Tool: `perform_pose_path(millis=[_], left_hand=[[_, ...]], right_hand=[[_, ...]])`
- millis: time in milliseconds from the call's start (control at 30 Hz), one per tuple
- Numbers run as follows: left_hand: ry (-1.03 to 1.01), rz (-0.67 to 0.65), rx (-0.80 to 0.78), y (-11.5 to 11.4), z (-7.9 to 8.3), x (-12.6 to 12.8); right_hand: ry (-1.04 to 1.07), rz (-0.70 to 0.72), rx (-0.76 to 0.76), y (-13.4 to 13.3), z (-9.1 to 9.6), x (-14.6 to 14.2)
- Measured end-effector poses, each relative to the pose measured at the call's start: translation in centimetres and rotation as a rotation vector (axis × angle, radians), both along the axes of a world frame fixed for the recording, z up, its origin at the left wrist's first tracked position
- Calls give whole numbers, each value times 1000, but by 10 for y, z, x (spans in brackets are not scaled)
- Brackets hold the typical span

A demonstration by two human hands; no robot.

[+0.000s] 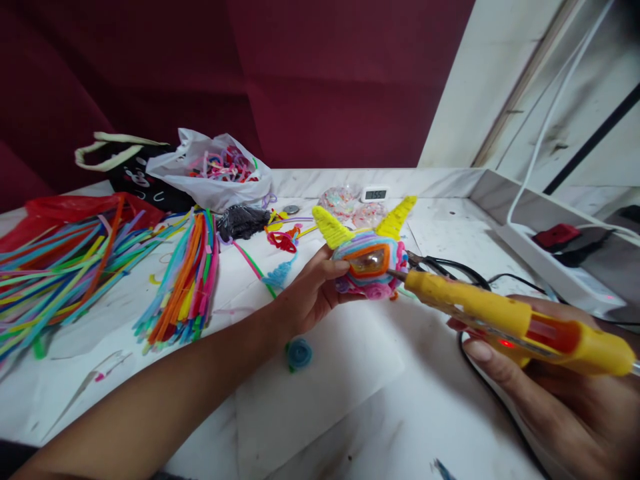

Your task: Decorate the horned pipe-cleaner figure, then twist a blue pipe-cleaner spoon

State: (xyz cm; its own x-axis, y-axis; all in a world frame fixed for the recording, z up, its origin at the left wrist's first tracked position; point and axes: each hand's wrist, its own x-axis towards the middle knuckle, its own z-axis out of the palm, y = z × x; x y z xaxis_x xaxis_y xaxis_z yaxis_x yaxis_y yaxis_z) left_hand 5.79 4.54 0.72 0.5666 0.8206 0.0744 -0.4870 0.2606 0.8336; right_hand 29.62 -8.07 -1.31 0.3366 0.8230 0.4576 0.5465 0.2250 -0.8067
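Held up over the table in my left hand (320,287) is a pipe-cleaner craft figure (357,247). It has two yellow horns, blue and purple bands, and an orange-framed opening with a shiny, clear-looking surface. My thumb presses its left side; the other fingers are partly hidden behind and below it. My right hand (550,393) grips a yellow hot glue gun (480,307) with a small red light lit. The gun's nozzle points left, at the right edge of the orange frame; whether it touches I cannot tell. Below my left wrist lies a blue coil (299,353) with some green.
Bundles of colourful pipe cleaners (187,280) lie on the left. Behind them stand a white plastic bag (215,177) of scraps and a black bag (135,173). A small digital display (375,194) and scissors (450,265) are farther back. A power strip (565,267) with cables runs along the right.
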Motion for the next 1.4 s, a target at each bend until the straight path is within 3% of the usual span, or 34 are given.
perform_pose_path(millis=[600,1100,1400], left_hand=[[-43,-1,-33,-1,-2,2],[-8,-11,-15,-1,-3,1],[-9,-4,-20,-2,-1,1]], right_hand=[[-108,61,64,-2,6,-3],[-102,-4,45,0,10,-8],[-236,2,142,-1,10,-8]])
